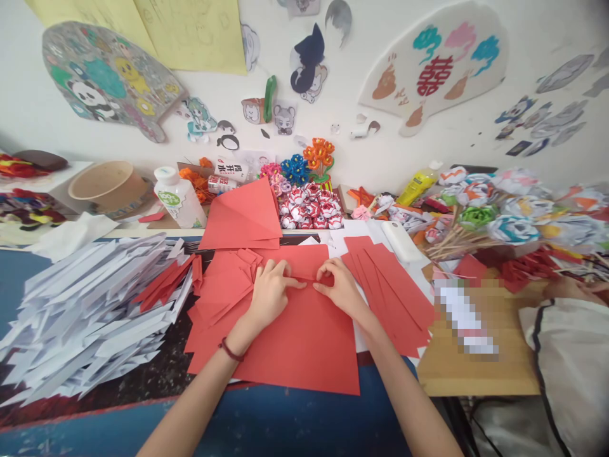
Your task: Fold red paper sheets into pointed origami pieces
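A small red paper sheet (pixel 307 259) lies on larger red sheets (pixel 304 349), and its near edge is between my two hands. My left hand (pixel 273 292) is at the sheet's left side, fingers bent over it and one digit stretched along the near edge. At the right end of that edge, my right hand (pixel 339 287) pinches the paper between thumb and forefinger. Folded red strips (pixel 242 273) lie just left of my left hand. Cut red sheets (pixel 385 292) are fanned out to the right of my right hand.
Folded white paper strips (pixel 95 311) are heaped on the left, with several red ones on top. A bottle (pixel 178 197), a bowl (pixel 109 187) and paper flowers (pixel 311 206) line the wall. A person's sleeve (pixel 575 355) is at a brown board (pixel 476 381) on the right.
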A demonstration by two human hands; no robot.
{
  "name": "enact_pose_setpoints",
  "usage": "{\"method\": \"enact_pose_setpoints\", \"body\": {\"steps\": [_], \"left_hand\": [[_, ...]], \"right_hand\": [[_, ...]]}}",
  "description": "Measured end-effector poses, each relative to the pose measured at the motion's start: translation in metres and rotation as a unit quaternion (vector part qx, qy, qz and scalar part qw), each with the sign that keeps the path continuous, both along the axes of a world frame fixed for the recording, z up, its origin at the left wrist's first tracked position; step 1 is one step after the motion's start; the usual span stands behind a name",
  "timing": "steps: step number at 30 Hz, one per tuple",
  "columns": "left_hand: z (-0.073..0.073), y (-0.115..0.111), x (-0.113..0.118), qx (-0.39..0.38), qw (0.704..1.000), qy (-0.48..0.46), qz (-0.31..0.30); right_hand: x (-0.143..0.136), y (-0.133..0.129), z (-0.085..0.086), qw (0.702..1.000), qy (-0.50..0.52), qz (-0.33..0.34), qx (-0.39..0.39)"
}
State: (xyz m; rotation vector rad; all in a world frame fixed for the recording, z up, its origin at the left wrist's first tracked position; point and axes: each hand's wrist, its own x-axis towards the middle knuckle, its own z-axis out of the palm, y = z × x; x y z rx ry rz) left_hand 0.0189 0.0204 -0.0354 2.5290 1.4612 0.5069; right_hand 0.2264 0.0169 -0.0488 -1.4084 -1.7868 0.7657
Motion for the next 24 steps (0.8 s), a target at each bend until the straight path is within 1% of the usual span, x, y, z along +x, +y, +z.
{"method": "enact_pose_setpoints", "body": {"steps": [2,4,10,17,21,24], "left_hand": [[0.003,-0.002,0.0,0.015,0.999,0.036,-0.007],[0.005,-0.004,-0.003,0.023,0.998,0.053,0.0],[0.002,-0.013,-0.015,0.044,0.994,0.066,0.073],[0.002,-0.022,-0.011,0.065,0.988,0.077,0.114],[0.001,-0.023,-0.013,0.069,0.989,0.08,0.105],[0.004,-0.022,-0.014,0.081,0.99,0.067,0.093]], "right_hand": [[0.0,-0.001,0.001,1.0,0.0,0.0,0.0],[-0.001,-0.003,0.003,1.0,0.001,0.001,-0.001],[-0.002,-0.006,0.005,1.0,0.005,-0.001,0.007],[-0.001,-0.006,0.001,1.0,0.006,-0.01,0.009],[-0.001,-0.006,0.001,1.0,0.008,-0.009,0.008],[-0.001,-0.005,0.0,1.0,0.011,-0.01,0.008]]}}
